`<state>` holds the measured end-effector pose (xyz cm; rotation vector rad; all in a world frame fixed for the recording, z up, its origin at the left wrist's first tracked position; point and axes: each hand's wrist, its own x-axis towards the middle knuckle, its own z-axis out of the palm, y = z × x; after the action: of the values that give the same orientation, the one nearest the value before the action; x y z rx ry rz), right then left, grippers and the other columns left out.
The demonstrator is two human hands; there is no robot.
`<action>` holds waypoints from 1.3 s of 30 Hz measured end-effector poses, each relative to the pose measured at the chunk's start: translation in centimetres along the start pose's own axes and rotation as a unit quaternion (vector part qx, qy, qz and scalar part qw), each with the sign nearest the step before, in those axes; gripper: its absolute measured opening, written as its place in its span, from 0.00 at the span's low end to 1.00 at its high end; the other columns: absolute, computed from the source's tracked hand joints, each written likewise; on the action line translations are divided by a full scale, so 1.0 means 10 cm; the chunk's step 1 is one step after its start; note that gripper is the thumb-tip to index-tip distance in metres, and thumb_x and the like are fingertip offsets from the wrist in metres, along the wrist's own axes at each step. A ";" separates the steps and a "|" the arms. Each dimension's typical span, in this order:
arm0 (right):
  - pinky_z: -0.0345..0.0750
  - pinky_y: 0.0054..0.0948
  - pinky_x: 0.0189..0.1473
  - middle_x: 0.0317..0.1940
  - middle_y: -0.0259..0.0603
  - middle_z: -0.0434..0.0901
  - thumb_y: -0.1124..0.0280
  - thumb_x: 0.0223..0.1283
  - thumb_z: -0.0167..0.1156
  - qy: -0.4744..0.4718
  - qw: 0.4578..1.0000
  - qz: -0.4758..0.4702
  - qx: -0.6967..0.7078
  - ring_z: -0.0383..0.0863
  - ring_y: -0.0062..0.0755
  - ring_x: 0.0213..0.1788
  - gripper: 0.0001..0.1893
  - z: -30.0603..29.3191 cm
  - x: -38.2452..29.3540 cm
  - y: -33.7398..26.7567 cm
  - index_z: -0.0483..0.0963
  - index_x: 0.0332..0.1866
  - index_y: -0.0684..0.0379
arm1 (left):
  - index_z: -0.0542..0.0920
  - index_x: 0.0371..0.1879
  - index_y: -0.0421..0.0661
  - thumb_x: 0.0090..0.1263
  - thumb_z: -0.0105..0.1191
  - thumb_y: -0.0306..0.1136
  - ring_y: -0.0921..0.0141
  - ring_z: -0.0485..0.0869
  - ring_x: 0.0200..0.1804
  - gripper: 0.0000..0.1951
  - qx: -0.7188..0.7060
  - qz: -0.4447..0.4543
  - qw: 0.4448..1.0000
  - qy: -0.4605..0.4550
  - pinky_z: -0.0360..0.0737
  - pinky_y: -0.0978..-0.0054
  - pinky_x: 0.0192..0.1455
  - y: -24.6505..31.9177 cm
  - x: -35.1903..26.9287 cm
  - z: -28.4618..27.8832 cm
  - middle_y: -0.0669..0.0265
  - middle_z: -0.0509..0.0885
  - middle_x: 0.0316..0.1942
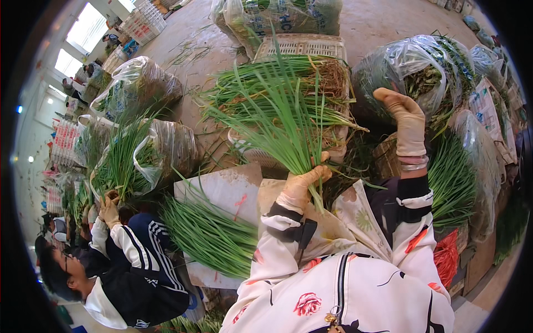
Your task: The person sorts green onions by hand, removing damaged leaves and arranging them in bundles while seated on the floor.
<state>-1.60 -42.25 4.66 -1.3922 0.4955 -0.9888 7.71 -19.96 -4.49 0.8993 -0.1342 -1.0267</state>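
My gloved left hand (306,183) is closed around the pale stems of a bunch of long green leafy vegetables (279,133), whose leaves fan up and to the left. To the right, my gloved right hand (402,110) is raised with nothing visible in it, in front of a plastic bag of greens; its fingers look bent together, partly hidden from this angle. Beyond the held bunch, a pile of greens with brown roots (329,79) lies on a white plastic crate (300,43). Another heap of green leaves (212,239) rests on a pale board (220,183) at my left.
A co-worker (120,266) sits at the left, hands at a bunch of greens. Plastic bags of greens stand at the left (145,87), far side (287,18) and right (424,66). More long greens (452,183) and red plastic material (446,258) lie by my right arm.
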 end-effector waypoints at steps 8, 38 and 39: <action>0.58 0.42 0.68 0.59 0.39 0.73 0.68 0.44 0.63 -0.198 0.777 -0.345 -0.488 0.61 0.45 0.67 0.17 0.75 -0.43 -0.06 0.79 0.45 0.53 | 0.75 0.48 0.39 0.63 0.56 0.20 0.70 0.79 0.32 0.14 -0.014 -0.012 0.998 -0.053 0.79 0.73 0.36 -0.08 -0.01 -0.06 0.62 0.81 0.36; 0.76 0.26 0.38 0.35 0.42 0.82 0.70 0.60 0.58 -0.191 0.876 0.037 -0.442 0.81 0.30 0.36 0.07 -0.47 -0.17 -0.17 0.78 0.36 0.63 | 0.74 0.54 0.45 0.67 0.55 0.32 0.66 0.78 0.53 0.17 -0.239 0.096 0.966 0.000 0.76 0.59 0.59 0.05 -0.01 -0.20 0.64 0.80 0.49; 0.77 0.26 0.39 0.35 0.43 0.83 0.71 0.57 0.61 -0.178 0.822 -0.076 -0.535 0.81 0.30 0.36 0.06 -0.31 -0.29 -0.04 0.78 0.36 0.62 | 0.74 0.54 0.45 0.67 0.55 0.32 0.65 0.77 0.55 0.17 -0.223 0.096 0.970 0.018 0.76 0.59 0.59 0.05 0.00 -0.20 0.64 0.80 0.51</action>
<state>-5.77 -41.65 3.81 -2.6028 0.7013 -0.4992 9.01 -18.74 -5.44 0.4828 0.0408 -0.8132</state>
